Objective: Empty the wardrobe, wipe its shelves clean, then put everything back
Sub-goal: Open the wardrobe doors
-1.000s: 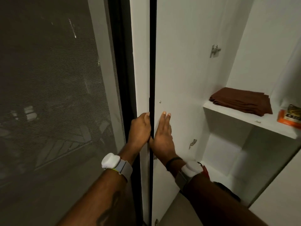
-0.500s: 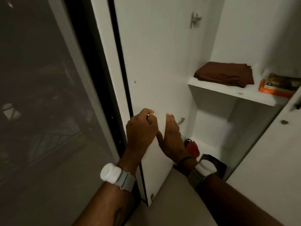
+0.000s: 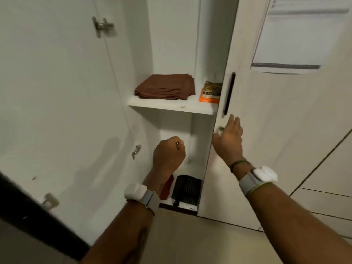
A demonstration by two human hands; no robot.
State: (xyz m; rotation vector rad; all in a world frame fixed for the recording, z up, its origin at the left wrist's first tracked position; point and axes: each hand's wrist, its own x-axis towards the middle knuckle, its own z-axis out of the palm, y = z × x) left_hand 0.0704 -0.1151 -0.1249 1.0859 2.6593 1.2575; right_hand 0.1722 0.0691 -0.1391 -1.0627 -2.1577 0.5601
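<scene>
White panels fill our view: we stand on a pale floor [image 3: 190, 237] facing a tall wardrobe [image 3: 171, 44], its long axis upright and its opening turned towards us. Our left hand [image 3: 168, 154] hangs in front of the lower compartment, its fingers [image 3: 179, 145] curled tight into a fist and touching nothing. Our right hand [image 3: 228, 139] reaches to the right door [image 3: 266, 130]. Its fingers [image 3: 235, 122] are straight and close together, with the tips just under the black handle [image 3: 229, 93] and beside a small metal knob [image 3: 221, 128]. We cannot tell whether they press the door. On the shelf [image 3: 171, 106] a folded brown cloth [image 3: 165, 88] lies flat. An orange packet [image 3: 210, 92] sits to its right, partly hidden by the door's edge. Below, a red thing [image 3: 167, 186] and a black striped thing [image 3: 186, 189] lie on the wardrobe bottom, behind our left wrist. The left door [image 3: 57, 111] stands swung open, hinges [image 3: 103, 25] showing. A sheet of paper [image 3: 297, 35] is stuck on the right door.
</scene>
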